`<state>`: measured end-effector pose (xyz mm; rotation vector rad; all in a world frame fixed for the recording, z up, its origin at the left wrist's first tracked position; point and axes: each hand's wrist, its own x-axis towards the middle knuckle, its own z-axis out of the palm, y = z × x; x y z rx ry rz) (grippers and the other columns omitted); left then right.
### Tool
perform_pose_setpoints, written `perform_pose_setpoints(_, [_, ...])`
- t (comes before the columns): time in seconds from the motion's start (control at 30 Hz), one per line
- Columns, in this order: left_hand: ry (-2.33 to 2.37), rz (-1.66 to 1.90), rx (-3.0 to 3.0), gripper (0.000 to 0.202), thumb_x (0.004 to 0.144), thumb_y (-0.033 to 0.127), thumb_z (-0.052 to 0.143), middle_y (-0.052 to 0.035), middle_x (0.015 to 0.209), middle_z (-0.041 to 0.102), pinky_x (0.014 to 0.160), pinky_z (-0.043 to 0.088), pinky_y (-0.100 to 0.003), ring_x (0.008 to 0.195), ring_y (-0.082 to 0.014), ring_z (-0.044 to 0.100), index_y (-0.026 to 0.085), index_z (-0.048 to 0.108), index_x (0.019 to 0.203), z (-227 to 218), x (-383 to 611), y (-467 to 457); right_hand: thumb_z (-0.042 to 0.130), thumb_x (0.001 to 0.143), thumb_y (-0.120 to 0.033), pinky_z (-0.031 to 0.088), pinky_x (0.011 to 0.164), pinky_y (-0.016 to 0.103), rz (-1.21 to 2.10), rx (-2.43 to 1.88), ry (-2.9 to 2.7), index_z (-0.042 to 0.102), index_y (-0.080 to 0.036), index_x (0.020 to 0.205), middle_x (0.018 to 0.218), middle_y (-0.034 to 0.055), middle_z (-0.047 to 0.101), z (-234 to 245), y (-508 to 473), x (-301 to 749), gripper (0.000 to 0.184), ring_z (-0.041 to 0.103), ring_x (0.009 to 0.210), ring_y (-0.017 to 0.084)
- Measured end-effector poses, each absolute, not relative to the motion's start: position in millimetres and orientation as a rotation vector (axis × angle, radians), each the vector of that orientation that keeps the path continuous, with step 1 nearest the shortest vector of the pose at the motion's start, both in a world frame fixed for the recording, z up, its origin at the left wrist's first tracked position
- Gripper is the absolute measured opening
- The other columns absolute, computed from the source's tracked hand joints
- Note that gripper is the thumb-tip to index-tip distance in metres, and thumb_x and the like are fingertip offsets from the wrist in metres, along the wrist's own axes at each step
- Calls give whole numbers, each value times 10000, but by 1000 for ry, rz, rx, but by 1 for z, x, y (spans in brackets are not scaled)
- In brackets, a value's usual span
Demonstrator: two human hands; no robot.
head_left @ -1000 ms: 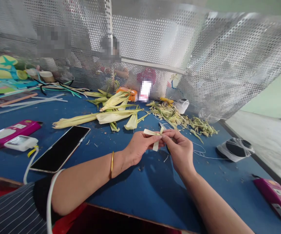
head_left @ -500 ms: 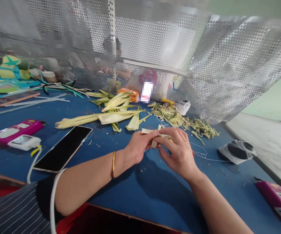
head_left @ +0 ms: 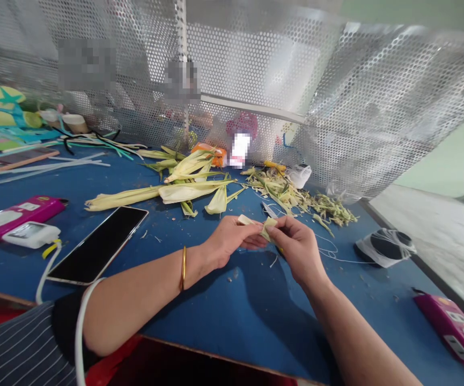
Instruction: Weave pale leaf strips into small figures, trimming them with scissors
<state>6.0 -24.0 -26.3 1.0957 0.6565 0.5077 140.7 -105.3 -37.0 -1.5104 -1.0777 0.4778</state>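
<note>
Pale strips of corn husk are pinched between my two hands above the blue table. My left hand is closed on them, thumb on top, and one pale end sticks out beyond the thumb. My right hand grips the other side between thumb and fingers. Just past the fingers a scissor-like metal blade lies on the table; its yellow-and-dark handle is partly hidden by my right hand. Behind my hands lie whole corn husks, and a heap of husk scraps lies to their right.
A spool of white thread stands at right, its thread running toward my hands. Near my left forearm lie a dark phone and a magenta device. Another magenta device is at lower right. A perforated screen borders the back.
My right hand has drawn back and turned, its fingers now pinching the husk's near side. The husk piece has shifted, and the metal blade behind shows more. The view has swung slightly right.
</note>
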Motion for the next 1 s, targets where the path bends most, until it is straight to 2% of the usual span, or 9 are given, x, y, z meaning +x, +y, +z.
perform_pose_setpoints(0.17, [606,517,1080,220,637,262,818,-59,670,717,714,527,-310,683,-177,679,140,738,802,-23,6,-25,692,768,-347,406,572,266,343,-1512,-1065,606,-199,690,655,-13,615,-37,-106,138,189,511,598,135])
perform_pose_setpoints(0.33, [678,602,1260,136,660,250,771,-6,598,641,595,433,-255,598,-129,567,149,733,744,-24,7,-23,710,757,-366,365,509,249,408,-1485,-1001,599,-196,691,620,-23,590,-39,-104,136,213,478,546,115])
perform_pose_setpoints(0.4, [677,641,1350,119,662,256,754,12,591,612,562,375,-244,576,-111,508,158,730,726,-27,6,-21,737,729,-356,370,502,244,491,-1422,-969,625,-198,810,648,-25,614,-37,-103,137,210,501,545,115])
perform_pose_setpoints(0.5, [669,635,1414,105,661,262,732,35,567,566,540,313,-243,551,-97,442,173,717,714,-30,5,-18,745,714,-324,373,508,244,571,-1358,-1017,648,-210,1016,657,-41,619,-33,-103,140,337,510,551,117])
perform_pose_setpoints(0.6, [653,616,1429,77,664,251,703,35,560,554,533,298,-249,538,-94,425,175,703,674,-30,5,-19,720,739,-318,345,505,254,551,-1421,-1103,704,-199,849,605,-37,593,-30,-104,141,163,481,536,114])
perform_pose_setpoints(0.67, [642,631,1393,85,659,250,705,13,590,592,563,338,-252,570,-104,474,167,697,648,-28,5,-20,716,737,-326,355,515,265,553,-1440,-1080,696,-198,758,610,-23,618,-31,-105,140,131,500,540,125])
perform_pose_setpoints(0.83, [601,644,1208,166,629,265,769,-25,709,671,731,445,-282,696,-139,592,149,720,736,-26,7,-23,716,728,-328,387,554,275,533,-1428,-1021,692,-196,772,655,-8,653,-33,-104,139,142,543,582,141])
perform_pose_setpoints(1.0, [579,646,1121,199,606,245,792,24,657,626,686,415,-251,664,-110,563,165,656,729,-29,9,-22,720,723,-318,357,522,250,557,-1398,-975,691,-185,762,592,-36,607,-33,-104,136,142,494,540,111])
